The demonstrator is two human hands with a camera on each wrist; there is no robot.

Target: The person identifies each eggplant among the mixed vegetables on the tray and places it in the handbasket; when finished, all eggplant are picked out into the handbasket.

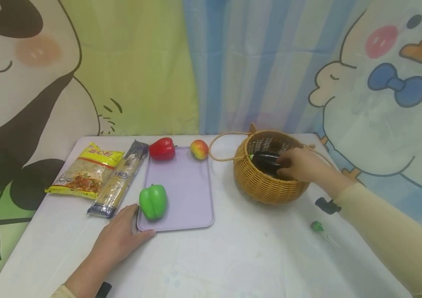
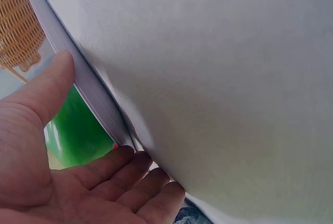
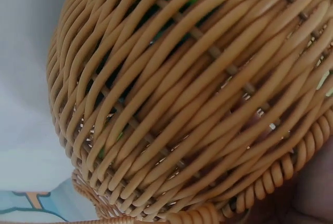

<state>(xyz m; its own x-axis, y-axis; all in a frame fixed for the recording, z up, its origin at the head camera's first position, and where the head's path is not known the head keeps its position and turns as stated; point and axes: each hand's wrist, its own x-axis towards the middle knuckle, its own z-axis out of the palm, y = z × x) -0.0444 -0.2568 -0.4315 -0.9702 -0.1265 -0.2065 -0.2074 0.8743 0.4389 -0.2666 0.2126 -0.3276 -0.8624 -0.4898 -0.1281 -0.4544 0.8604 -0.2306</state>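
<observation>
A wicker basket (image 1: 270, 188) stands on the right side of the table, and a dark eggplant (image 1: 264, 162) lies inside it. My right hand (image 1: 300, 165) reaches over the rim and grips the eggplant at its right end. In the right wrist view the basket wall (image 3: 171, 94) hides most of that hand. On the left, my left hand (image 1: 119, 236) rests at the near left corner of a lilac tray (image 1: 184, 190), thumb along the front edge and fingers by the left edge. Close to it, a green bell pepper (image 1: 153, 202) sits on the tray.
A red bell pepper (image 1: 162, 149) and a red-yellow fruit (image 1: 199, 149) lie at the tray's far corners. Left of the tray are a yellow food bag (image 1: 88, 170) and a pack of noodles (image 1: 119, 180). A green-wrapped lollipop (image 1: 317, 226) lies below my right forearm.
</observation>
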